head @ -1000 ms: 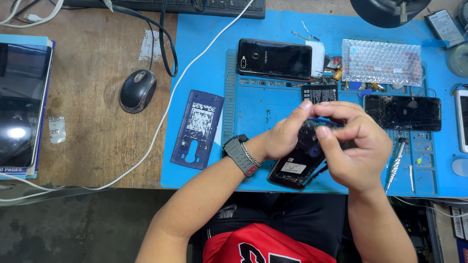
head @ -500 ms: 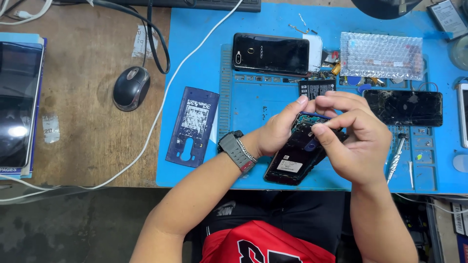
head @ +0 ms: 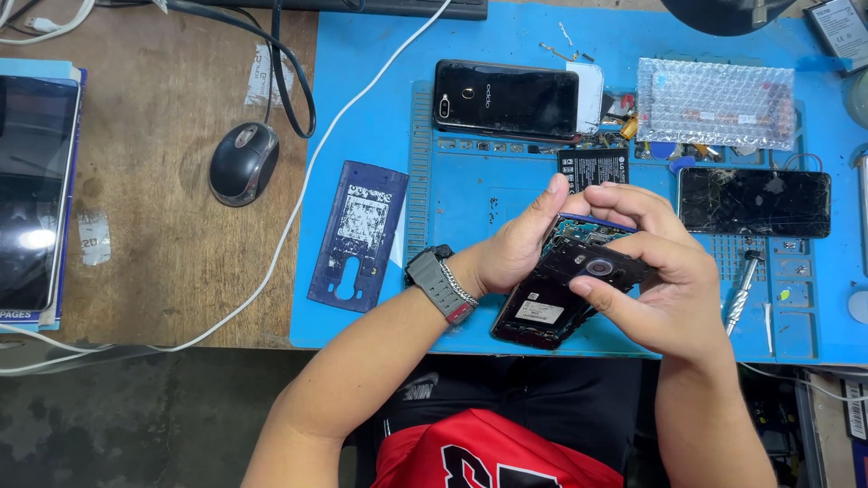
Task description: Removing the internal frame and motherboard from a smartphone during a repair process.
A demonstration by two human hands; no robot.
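Both my hands hold an opened black phone [head: 547, 303] above the near edge of a blue work mat [head: 470, 194]. My left hand [head: 517, 242], with a grey watch at the wrist, grips the phone's left side. My right hand [head: 665, 280] pinches a black inner cover piece with a round camera hole [head: 597, 264] at the phone's top, lifted off the circuit board. The phone's dark blue back cover [head: 357, 233] lies on the mat to the left. A loose black battery [head: 592, 167] lies just beyond my fingers.
A black phone [head: 506, 98] lies face down at the far side of the mat, a cracked phone [head: 755, 201] at the right, a bubble-wrap bag [head: 716, 102] behind it. A screwdriver [head: 743, 287] lies right of my hand. A mouse [head: 242, 163], cables and a tablet [head: 32, 194] occupy the wooden desk.
The phone has tilted and dropped a little toward me in my hands. My right fingers have shifted on its top end, and the black inner cover piece now stands lifted off the board.
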